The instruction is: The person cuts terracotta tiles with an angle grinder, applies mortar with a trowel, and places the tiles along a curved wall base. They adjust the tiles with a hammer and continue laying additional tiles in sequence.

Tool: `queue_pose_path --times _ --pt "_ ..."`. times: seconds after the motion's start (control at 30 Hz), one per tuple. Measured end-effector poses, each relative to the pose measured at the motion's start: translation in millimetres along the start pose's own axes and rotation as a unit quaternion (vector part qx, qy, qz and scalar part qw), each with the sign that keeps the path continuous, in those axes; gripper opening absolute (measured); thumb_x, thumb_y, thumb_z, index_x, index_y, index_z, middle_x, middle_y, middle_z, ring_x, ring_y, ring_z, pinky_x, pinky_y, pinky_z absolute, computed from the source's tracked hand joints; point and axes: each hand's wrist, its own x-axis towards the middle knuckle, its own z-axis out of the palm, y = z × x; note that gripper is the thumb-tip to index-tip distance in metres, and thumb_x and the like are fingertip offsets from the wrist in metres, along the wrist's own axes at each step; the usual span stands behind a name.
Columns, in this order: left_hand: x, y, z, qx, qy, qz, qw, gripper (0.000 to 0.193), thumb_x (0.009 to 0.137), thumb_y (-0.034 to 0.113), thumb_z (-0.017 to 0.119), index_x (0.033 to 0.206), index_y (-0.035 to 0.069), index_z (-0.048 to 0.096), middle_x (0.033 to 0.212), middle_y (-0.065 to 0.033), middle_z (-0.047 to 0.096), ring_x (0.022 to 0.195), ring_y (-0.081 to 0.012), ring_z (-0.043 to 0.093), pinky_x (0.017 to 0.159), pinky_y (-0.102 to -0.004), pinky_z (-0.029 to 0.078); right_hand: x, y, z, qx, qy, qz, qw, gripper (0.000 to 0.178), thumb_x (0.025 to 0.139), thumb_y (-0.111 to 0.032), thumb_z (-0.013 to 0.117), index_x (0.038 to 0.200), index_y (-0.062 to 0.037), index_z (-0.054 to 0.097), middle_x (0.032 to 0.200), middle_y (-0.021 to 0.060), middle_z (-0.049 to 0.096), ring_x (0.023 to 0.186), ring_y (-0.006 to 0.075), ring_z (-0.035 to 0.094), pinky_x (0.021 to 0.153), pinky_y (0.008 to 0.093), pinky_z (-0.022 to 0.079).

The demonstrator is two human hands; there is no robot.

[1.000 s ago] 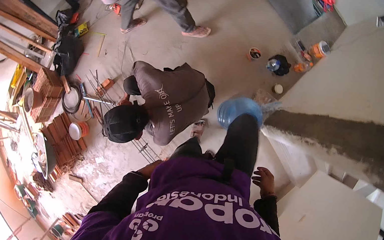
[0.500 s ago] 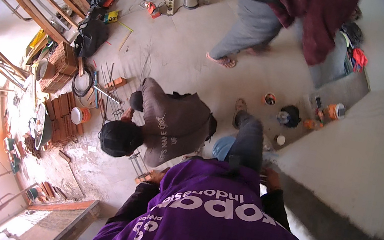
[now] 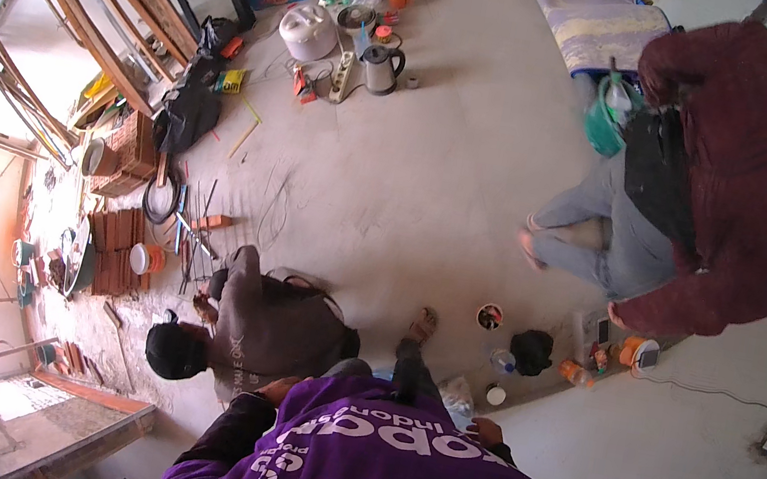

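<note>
My left hand [image 3: 277,390] is low beside my purple shirt [image 3: 405,477], close to the back of a crouching person [image 3: 271,337] in a grey-brown shirt and black cap. Its fingers are too small and partly covered to read. On the other side, my right hand [image 3: 485,433] shows just past the shirt's edge, near a clear plastic bag [image 3: 457,397]. Whether it holds anything is not visible. My sandalled foot [image 3: 423,323] rests on the floor ahead. The crouching person's hands are near thin metal rods [image 3: 190,253] on the left.
At right, a person in maroon [image 3: 759,181] bends over beside a green basin [image 3: 606,120]. A black bag [image 3: 530,351], an orange-white tub [image 3: 638,352] and a white cup [image 3: 495,394] stand nearby. Bricks [image 3: 114,240] are stacked at left; a kettle [image 3: 380,70] and rice cooker [image 3: 308,31] lie beyond.
The view has shifted. The person in maroon has moved right and bends lower. My left hand no longer appears by the brick and rods, and the blue bucket near my leg is out of sight.
</note>
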Motion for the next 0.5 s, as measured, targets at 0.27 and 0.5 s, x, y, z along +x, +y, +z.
queue_pose_path --times 0.27,0.5 --pt "99 129 -84 -0.363 0.196 -0.078 0.907 0.050 0.096 0.048 0.052 0.109 0.001 0.065 0.099 -0.0105 0.068 0.096 -0.0171 0.062 0.081 -0.0316 0.048 26 -148 -38 -0.058 0.030 -0.008 0.998 0.044 0.096 -0.027 0.051 0.136 -0.0066 0.048 0.114 0.0184 0.063 0.100 0.0296 0.064 0.081 0.0437 0.054" --pt "231 77 -148 0.015 0.204 -0.083 0.975 0.052 0.097 0.047 0.050 0.107 -0.001 0.066 0.098 -0.0118 0.070 0.084 -0.0199 0.067 0.072 -0.0327 0.051 117 -325 -80 -0.224 0.008 -0.244 0.943 0.041 0.094 -0.028 0.056 0.127 -0.0044 0.051 0.107 0.0140 0.062 0.090 0.0289 0.064 0.072 0.0460 0.055"
